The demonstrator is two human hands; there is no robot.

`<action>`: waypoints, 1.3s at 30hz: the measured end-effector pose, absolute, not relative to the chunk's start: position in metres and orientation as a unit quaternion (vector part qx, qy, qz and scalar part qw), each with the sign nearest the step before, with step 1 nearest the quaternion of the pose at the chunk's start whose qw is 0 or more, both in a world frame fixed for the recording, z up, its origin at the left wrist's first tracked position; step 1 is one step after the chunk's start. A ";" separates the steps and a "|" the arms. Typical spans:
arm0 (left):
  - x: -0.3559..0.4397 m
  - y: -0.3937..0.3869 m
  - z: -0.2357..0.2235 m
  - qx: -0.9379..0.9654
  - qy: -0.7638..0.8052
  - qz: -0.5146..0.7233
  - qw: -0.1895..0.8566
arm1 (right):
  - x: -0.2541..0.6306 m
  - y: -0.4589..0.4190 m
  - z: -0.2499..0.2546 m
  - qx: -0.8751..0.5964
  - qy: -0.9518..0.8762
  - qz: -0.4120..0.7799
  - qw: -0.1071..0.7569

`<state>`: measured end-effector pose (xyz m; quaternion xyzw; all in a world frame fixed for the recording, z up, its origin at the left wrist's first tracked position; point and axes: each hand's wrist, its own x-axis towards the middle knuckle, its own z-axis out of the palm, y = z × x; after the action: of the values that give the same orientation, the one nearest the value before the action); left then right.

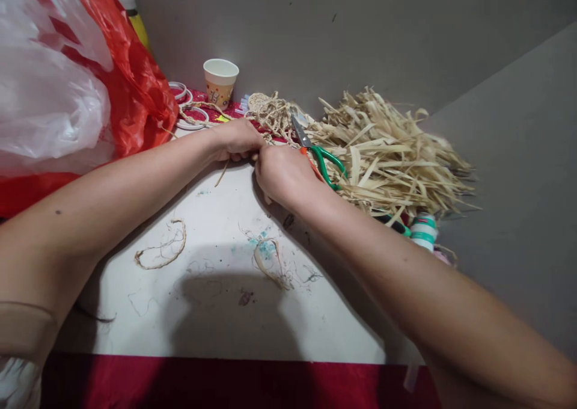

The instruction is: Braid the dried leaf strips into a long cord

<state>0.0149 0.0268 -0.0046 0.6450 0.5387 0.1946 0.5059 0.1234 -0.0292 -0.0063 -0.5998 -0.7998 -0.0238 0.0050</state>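
Observation:
My left hand (240, 138) is closed, with a thin straw strand (222, 174) poking out below its fingers. Touching it at the fingertips is my right hand (285, 171), curled with its back towards me, so whatever it pinches is hidden. Just behind both hands lies a tangled heap of braided straw cord (274, 113). Scissors (331, 163) with green and orange handles rest beside my right hand, their blades pointing away. A large bundle of dry straw strips (387, 150) spreads out to the right of them.
A paper cup (220, 84) stands at the back near white rings (193, 119). Red and clear plastic bags (130, 84) fill the left. A short braided piece (162, 261) and loose fibres (270, 261) lie on the white tabletop (216, 216). A striped roll (424, 231) sits at right, below a grey wall (279, 30).

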 end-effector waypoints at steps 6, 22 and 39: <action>0.015 0.030 -0.008 0.635 0.544 0.211 0.506 | 0.116 -0.052 -0.007 -0.543 -0.837 -0.069 -0.010; 0.003 0.036 -0.002 0.602 0.492 0.183 0.602 | 0.228 -0.072 0.059 -0.662 -0.562 0.329 0.372; -0.007 0.044 -0.004 0.611 0.462 0.183 0.616 | 0.325 -0.025 0.040 -0.737 -0.576 0.083 0.343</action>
<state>-0.0066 0.0436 -0.0044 0.6114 0.4619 0.1830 0.6159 0.3248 -0.0254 0.0398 -0.7374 -0.5756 0.0828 0.3435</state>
